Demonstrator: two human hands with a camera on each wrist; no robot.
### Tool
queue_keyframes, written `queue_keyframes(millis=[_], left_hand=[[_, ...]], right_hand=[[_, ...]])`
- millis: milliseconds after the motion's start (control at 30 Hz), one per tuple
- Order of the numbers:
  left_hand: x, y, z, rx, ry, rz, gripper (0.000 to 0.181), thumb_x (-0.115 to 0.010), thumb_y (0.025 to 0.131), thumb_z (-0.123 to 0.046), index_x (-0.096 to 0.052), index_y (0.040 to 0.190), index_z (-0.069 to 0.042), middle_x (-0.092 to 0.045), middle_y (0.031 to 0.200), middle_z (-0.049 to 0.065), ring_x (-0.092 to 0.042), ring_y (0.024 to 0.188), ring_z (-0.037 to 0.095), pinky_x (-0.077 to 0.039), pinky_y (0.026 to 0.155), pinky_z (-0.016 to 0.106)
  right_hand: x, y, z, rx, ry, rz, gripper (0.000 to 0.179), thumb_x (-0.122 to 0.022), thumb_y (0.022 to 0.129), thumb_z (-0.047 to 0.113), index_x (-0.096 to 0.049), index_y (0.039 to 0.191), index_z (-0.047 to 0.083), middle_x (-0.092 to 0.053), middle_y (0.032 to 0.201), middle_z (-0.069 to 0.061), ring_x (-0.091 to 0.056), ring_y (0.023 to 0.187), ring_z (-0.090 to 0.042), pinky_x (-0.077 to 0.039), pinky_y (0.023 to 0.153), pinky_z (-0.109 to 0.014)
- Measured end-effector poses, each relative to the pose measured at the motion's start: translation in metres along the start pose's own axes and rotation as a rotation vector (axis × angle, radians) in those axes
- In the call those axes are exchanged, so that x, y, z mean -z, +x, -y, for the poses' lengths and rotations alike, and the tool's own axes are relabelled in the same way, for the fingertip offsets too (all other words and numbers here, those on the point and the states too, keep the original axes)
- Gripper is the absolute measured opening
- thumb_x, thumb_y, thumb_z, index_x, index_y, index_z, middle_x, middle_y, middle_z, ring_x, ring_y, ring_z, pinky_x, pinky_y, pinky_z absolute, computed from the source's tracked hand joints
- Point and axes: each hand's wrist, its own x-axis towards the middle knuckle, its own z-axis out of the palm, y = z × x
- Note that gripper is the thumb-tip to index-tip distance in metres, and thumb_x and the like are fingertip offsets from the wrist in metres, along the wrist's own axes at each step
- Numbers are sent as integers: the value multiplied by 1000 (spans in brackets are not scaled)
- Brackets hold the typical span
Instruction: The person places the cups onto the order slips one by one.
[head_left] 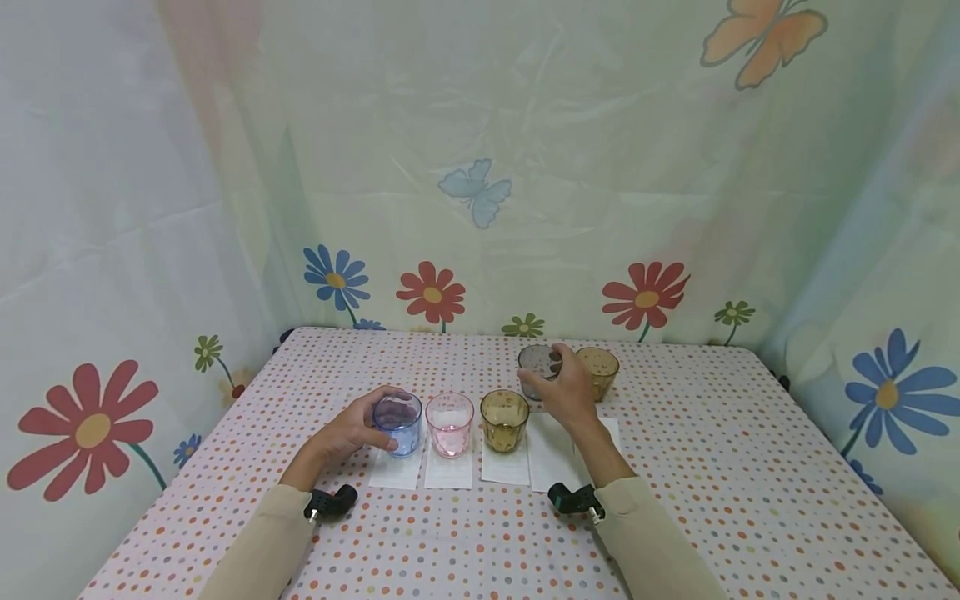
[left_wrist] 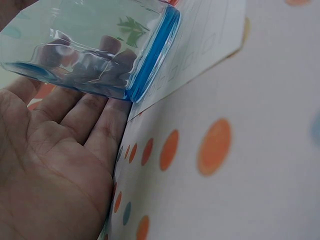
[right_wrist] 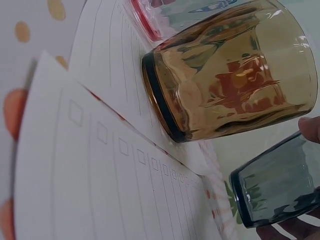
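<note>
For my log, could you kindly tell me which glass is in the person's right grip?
The grey glass, just left of the back amber glass: it alone is grey, and the right grip holds no other.

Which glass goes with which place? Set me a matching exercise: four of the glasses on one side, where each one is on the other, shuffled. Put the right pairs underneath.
Things
1. Blue glass
2. Pink glass
3. Grey glass
4. Rear amber glass

Places
A. Held by the right hand
B. Between the blue glass and the front amber glass
C. Rightmost of the glasses in the head view
D. Held by the left hand

Right pairs: 1-D; 2-B; 3-A; 4-C
</note>
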Motion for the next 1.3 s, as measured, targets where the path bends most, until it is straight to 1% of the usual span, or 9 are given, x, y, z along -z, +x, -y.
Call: queue_keyframes(millis=[200, 300, 433, 533, 733, 933, 1100, 1300], left_hand=[[0, -1, -2, -4, 1, 5, 78, -78, 77, -5, -41, 147, -3, -57, 141, 23, -54, 132, 36, -44, 111, 37], [0, 0, -1, 3, 1, 7, 79, -78, 77, -5, -41, 146, -3, -57, 142, 23, -54, 133, 35, -45, 110, 34], [1, 0, -2, 4, -11, 4, 79, -79, 76, -3, -42, 146, -4, -58, 140, 22, -56, 131, 32, -46, 107, 28], [2, 1, -3, 6, -12, -1, 80, -79, 76, -3, -42, 146, -5, -59, 139, 21, -57, 130, 31, -46, 106, 27], [0, 0, -3, 6, -14, 2, 80, -79, 76, -3, -41, 147, -5, -58, 141, 21, -54, 132, 35, -45, 109, 31], [-1, 0, -2, 8, -20, 0, 80, -79, 75, -4, -42, 146, -6, -59, 141, 19, -56, 131, 30, -45, 107, 28], [-1, 0, -2, 10, -21, -2, 80, -79, 76, -4, -42, 146, -6, -59, 141, 19, -55, 132, 32, -45, 108, 29], [0, 0, -2, 9, -18, 0, 80, -79, 76, -3, -42, 146, -6, -59, 141, 20, -54, 133, 34, -45, 108, 29]], right_hand=[[3, 0, 2, 2, 5, 2, 82, -81, 84, 40, -45, 146, 0, -56, 137, -24, -55, 124, -40, -48, 100, -55], [9, 1, 5, 11, 22, 3, 81, -81, 83, 39, -46, 145, 0, -58, 134, -24, -57, 120, -40, -49, 97, -55], [16, 3, 7, 36, 24, -16, 79, -83, 82, 40, -50, 141, -1, -61, 129, -23, -59, 114, -40, -50, 92, -53], [19, 4, 8, 46, 22, -21, 78, -84, 81, 40, -51, 140, -1, -62, 127, -22, -61, 112, -39, -52, 90, -52], [21, 3, 8, 35, 28, -10, 76, -84, 81, 37, -52, 139, 0, -62, 128, -21, -61, 112, -37, -53, 90, -50], [25, 1, 8, 41, 40, 19, 77, -84, 80, 38, -52, 140, 1, -61, 129, -21, -61, 110, -36, -54, 86, -49], [30, 2, 7, 44, 41, 50, 78, -84, 80, 41, -52, 139, 2, -62, 126, -20, -61, 108, -34, -54, 83, -46], [35, 2, 10, 41, 72, 87, 78, -85, 79, 40, -52, 139, 0, -62, 122, -22, -61, 108, -35, -55, 84, -46]])
